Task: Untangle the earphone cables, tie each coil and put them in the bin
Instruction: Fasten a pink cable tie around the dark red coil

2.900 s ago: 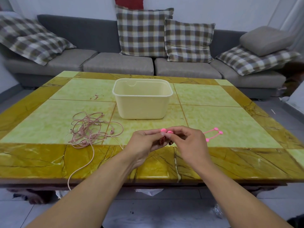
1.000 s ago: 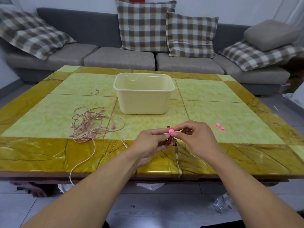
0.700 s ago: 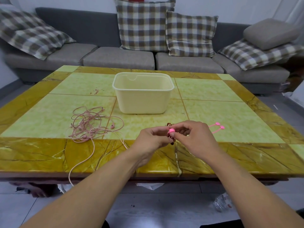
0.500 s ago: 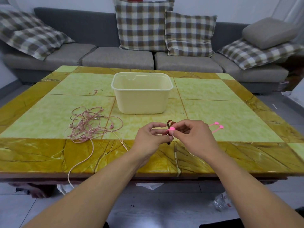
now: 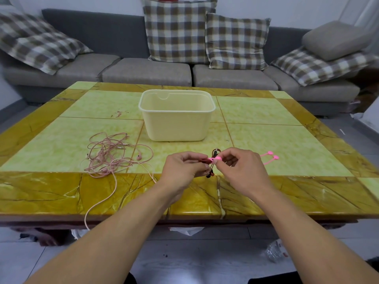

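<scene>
- The left hand [image 5: 185,169] was above the near edge of the table [image 5: 266,193], fingers curled, pinching one end of a small dark red coil of earphone cable [image 5: 212,165] between thumb and forefinger.
- The right hand [image 5: 240,171] faced it just beside, thumb and forefinger pinched on the round end of a pink tie [image 5: 216,159] that crossed the coil; its other fingers were loosely curled.
- The coil was held in the air between the two hands, with a short loop standing up above the tie and dark ends hanging below it.
- A tangled heap of pale pink earphone cable [image 5: 114,154] lay on the table toward the left near corner, well apart from the hands; one strand ran over the near edge and hung down below it.
- The cream plastic bin [image 5: 177,125] stood upright at the middle of the table, beyond the hands; nothing could be seen on the part of its inside that showed.
- A spare pair of pink ties [image 5: 270,157] lay on the table just right of the right hand.
- A grey sofa [image 5: 143,72] with checked cushions [image 5: 178,29] stood beyond the far edge.
</scene>
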